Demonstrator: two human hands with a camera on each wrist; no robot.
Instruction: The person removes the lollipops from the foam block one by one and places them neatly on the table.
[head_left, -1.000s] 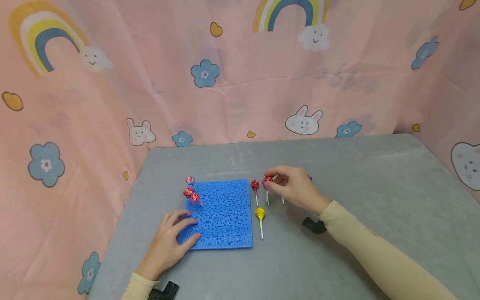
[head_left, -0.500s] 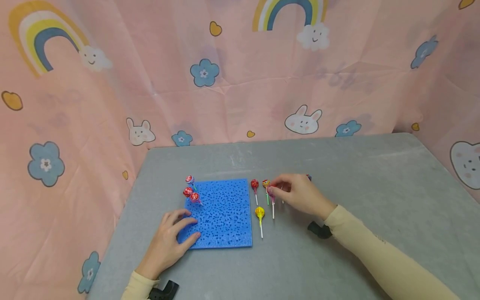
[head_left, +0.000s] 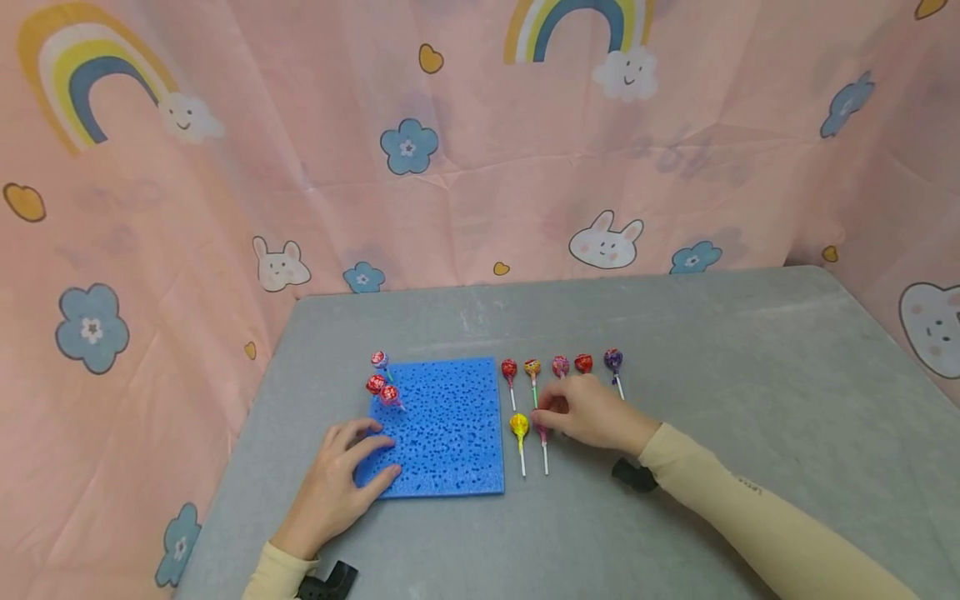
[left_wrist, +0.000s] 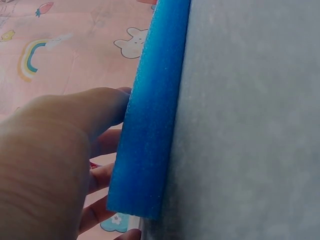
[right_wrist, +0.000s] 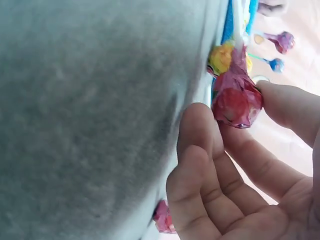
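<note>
My right hand (head_left: 596,412) holds a pink-red lollipop (right_wrist: 237,102) by its wrapped head, between thumb and fingers. Its white stick points toward me, low at the table, just right of a yellow lollipop (head_left: 520,424). My left hand (head_left: 337,475) rests at the left side of a blue foam board (head_left: 450,442), fingers bent loosely over its top. Several small holes dot the board. Toward its back left corner stand a purple-and-red lollipop (head_left: 380,360), a red one (head_left: 376,384) and a pink-red one (head_left: 390,395).
Behind the right hand lies a row of lollipops: red (head_left: 509,367), orange (head_left: 532,367), pink (head_left: 560,365), another red (head_left: 583,362) and purple (head_left: 613,359). All rest on the grey table (head_left: 720,358). A pink printed curtain (head_left: 480,183) hangs behind.
The right hand has taken the pink-red lollipop from the back row and brought it toward me, beside the yellow one. The left hand and board have stayed put.
</note>
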